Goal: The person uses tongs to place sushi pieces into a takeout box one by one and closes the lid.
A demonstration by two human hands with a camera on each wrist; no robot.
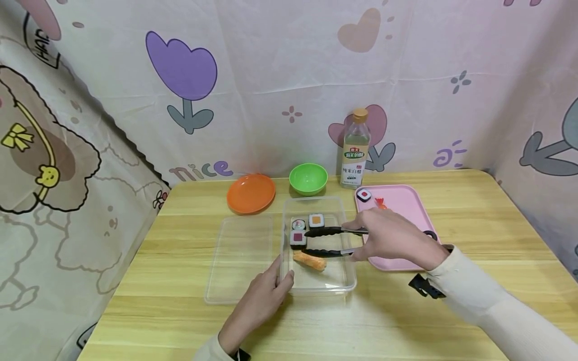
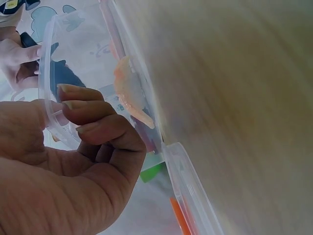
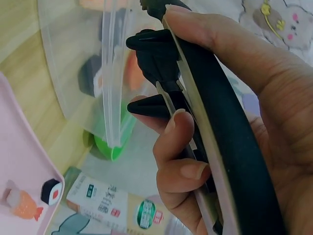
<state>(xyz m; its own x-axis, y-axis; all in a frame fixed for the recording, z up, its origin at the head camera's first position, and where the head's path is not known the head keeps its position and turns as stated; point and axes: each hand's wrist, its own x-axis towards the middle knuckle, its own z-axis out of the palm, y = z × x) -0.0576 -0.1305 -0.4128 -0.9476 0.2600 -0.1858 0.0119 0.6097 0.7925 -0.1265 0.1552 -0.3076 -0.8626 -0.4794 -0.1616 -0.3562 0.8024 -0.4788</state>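
Gripping black tongs point(image 1: 331, 240), the right hand point(image 1: 388, 238) reaches into a clear plastic box point(image 1: 343, 286) whose rim the left hand point(image 1: 259, 301) pinches.

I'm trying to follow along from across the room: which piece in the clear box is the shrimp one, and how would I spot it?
Find the clear plastic box in the middle of the wooden table, with the left hand gripping its near left corner. Three round rolls cluster at its far left end; the shrimp sushi lies nearer, just below the black tongs. It alone is long and orange, without a dark wrap.
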